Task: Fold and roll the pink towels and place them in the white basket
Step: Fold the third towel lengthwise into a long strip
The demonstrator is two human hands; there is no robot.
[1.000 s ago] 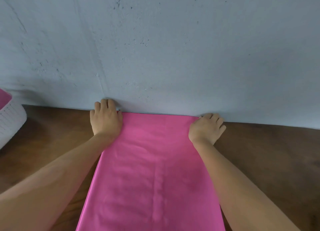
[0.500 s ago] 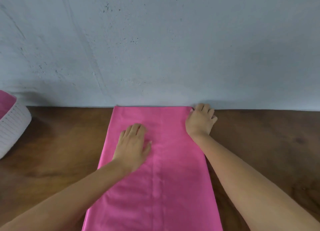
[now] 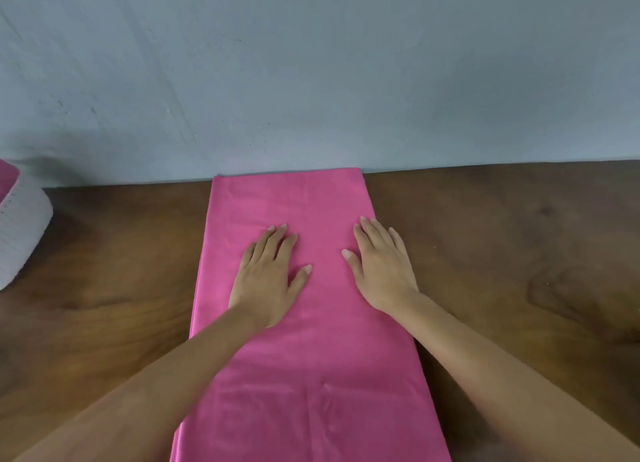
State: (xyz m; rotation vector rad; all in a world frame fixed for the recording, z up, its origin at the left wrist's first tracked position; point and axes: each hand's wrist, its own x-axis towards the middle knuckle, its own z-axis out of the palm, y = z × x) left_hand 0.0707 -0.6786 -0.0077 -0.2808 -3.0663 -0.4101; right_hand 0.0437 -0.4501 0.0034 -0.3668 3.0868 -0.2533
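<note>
Long folded strip of smooth pink towel cloth (image 3: 311, 323) flat on dark brown wooden tabletop (image 3: 502, 253), far short edge butted against grey-blue wall (image 3: 311, 63), long axis straight away from body. Left hand (image 3: 268, 278) and right hand (image 3: 381, 267) both palm-down on strip, fingers spread flat, gripping nothing, side by side past mid-length. Far end ahead of both, about equally near. Probably smoothing before rolling along that axis. White woven basket (image 3: 20, 229) at far left, nearer left hand.
</note>
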